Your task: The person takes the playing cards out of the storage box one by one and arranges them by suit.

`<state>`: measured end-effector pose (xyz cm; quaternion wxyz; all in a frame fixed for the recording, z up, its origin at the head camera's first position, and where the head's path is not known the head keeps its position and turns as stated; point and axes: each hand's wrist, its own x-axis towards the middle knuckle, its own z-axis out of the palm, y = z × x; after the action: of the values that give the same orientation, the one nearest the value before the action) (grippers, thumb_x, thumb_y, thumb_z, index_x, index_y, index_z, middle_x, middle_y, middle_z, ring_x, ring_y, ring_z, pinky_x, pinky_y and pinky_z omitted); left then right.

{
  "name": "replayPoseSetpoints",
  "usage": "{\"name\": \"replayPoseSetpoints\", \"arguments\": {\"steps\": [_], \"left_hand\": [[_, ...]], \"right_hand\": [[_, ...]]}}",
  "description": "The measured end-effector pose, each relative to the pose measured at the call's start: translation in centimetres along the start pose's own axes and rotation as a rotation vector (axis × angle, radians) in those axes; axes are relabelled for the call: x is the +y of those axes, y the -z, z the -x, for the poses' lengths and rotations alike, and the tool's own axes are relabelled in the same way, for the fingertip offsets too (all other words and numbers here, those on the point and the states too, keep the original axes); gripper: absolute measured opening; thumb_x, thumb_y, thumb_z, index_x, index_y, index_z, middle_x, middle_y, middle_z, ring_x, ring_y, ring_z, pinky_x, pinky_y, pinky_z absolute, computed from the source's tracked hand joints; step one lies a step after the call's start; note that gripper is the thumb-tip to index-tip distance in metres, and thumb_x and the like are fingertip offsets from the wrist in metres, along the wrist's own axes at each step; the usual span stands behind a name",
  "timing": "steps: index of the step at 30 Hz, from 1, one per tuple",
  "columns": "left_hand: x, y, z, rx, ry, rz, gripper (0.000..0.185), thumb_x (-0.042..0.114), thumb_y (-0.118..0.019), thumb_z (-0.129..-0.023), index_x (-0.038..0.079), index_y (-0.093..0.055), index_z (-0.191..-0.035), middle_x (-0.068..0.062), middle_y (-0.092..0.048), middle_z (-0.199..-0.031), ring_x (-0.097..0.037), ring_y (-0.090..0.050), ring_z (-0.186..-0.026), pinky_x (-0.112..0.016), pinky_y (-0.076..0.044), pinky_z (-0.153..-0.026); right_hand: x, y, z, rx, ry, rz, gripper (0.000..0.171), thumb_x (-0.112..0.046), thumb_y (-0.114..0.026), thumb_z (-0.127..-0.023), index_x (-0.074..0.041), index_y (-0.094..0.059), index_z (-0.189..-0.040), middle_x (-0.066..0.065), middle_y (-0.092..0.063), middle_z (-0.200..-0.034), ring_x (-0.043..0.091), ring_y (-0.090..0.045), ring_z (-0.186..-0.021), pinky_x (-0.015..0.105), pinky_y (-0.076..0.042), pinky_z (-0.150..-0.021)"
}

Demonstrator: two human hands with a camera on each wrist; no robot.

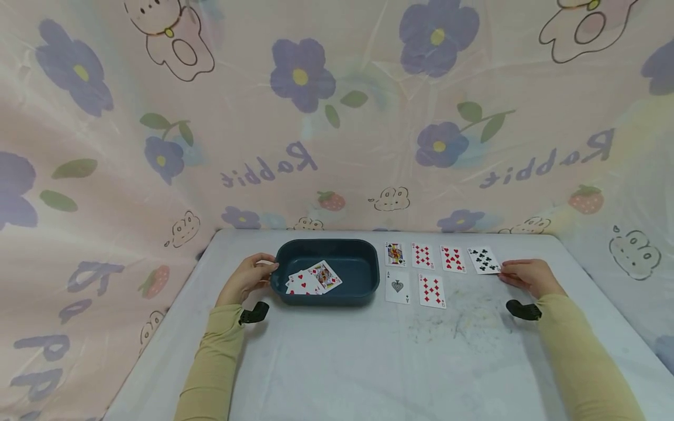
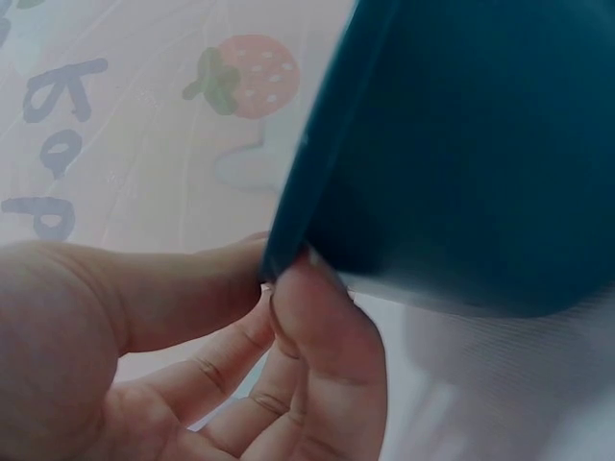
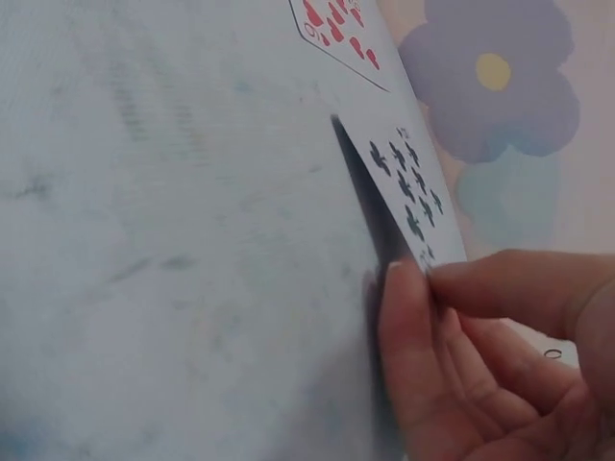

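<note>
My left hand pinches the rim at the left end of a dark teal plastic tub, thumb on one side of the wall and a finger on the other. Inside the tub lie a few overlapping playing cards, among them a hearts card and a face card. Between thumb and fingers, my right hand holds a clubs playing card by its near right corner. In the right wrist view that clubs card is tilted, its near edge raised off the table over a shadow.
Right of the tub, a back row holds a face card, a diamonds card and a hearts card. In front lie an ace of spades and another diamonds card. A patterned curtain rises behind the white table.
</note>
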<state>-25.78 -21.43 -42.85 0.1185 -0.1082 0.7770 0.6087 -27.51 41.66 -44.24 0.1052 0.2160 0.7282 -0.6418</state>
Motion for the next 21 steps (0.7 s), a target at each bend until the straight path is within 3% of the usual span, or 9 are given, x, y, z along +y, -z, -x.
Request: {"name": "replayPoseSetpoints", "arguments": {"steps": [9,21], "left_hand": [[-0.06,-0.03,-0.05,0.004,-0.002,-0.007,0.035,0.017,-0.06,-0.096,0.004,-0.05,-0.126,-0.018,-0.061,-0.107,-0.018,-0.057,-0.078,-0.029,-0.05,-0.068],[-0.15,-0.05,-0.03,0.002,-0.01,-0.013,0.037,0.018,-0.061,-0.095,0.004,-0.05,-0.128,-0.018,-0.061,-0.107,-0.019,-0.057,-0.078,-0.027,-0.05,-0.066]], "right_hand": [[-0.12,-0.44,0.53,0.07,-0.013,-0.02,0.048,0.006,-0.052,-0.095,0.018,-0.032,-0.137,-0.002,-0.061,-0.071,0.015,-0.067,-0.069,0.036,-0.053,-0.079],[-0.14,-0.39,0.38,0.082,-0.039,0.038,0.044,-0.003,-0.052,-0.096,0.016,-0.036,-0.133,0.003,-0.063,-0.074,0.016,-0.067,-0.07,0.033,-0.054,-0.076]]}}
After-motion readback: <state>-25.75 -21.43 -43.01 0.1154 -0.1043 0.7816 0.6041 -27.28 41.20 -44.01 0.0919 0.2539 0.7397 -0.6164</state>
